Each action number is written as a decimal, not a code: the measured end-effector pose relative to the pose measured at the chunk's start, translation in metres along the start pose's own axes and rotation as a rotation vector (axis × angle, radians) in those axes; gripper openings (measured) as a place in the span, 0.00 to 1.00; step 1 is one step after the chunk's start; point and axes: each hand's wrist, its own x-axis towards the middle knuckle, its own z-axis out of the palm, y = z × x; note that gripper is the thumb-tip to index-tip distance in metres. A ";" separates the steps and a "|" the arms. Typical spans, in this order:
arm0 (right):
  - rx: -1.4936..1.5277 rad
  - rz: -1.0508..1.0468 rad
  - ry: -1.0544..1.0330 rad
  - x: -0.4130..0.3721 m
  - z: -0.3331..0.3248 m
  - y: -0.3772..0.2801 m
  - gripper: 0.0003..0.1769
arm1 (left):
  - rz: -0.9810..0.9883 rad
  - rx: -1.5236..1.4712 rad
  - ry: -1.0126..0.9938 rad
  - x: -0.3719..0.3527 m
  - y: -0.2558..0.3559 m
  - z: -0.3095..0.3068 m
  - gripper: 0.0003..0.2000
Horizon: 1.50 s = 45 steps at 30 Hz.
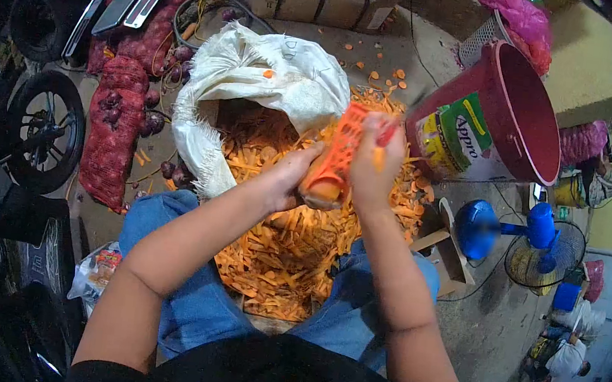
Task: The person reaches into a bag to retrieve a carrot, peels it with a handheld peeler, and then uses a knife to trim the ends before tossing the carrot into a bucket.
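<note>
Grey floor [495, 318] around; orange perforated piece [343, 144] between left fingers [306, 161], clasping it, and right fingers [370, 134], grip too blurred to tell.

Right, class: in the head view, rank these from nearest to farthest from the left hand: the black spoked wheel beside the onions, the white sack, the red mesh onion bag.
From the left hand:
1. White sack, just ahead
2. Red mesh onion bag, left
3. Black spoked wheel, farther left

Spread over a grey concrete floor [495, 322]
Bears heaped orange peelings [276, 255], a white sack [217, 75], a red mesh bag of onions [108, 161], scattered orange slices [400, 73] and a maroon bucket [469, 81].
</note>
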 end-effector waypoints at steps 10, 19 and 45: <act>-0.139 0.269 0.189 0.047 -0.036 0.044 0.09 | -0.008 0.143 0.122 -0.014 -0.007 0.021 0.18; -0.043 -0.059 -0.048 -0.004 0.001 -0.005 0.10 | 0.178 -0.040 0.213 0.000 0.000 0.009 0.18; -0.061 0.173 0.094 0.040 -0.028 0.050 0.10 | 0.045 0.308 0.123 -0.010 -0.003 0.019 0.19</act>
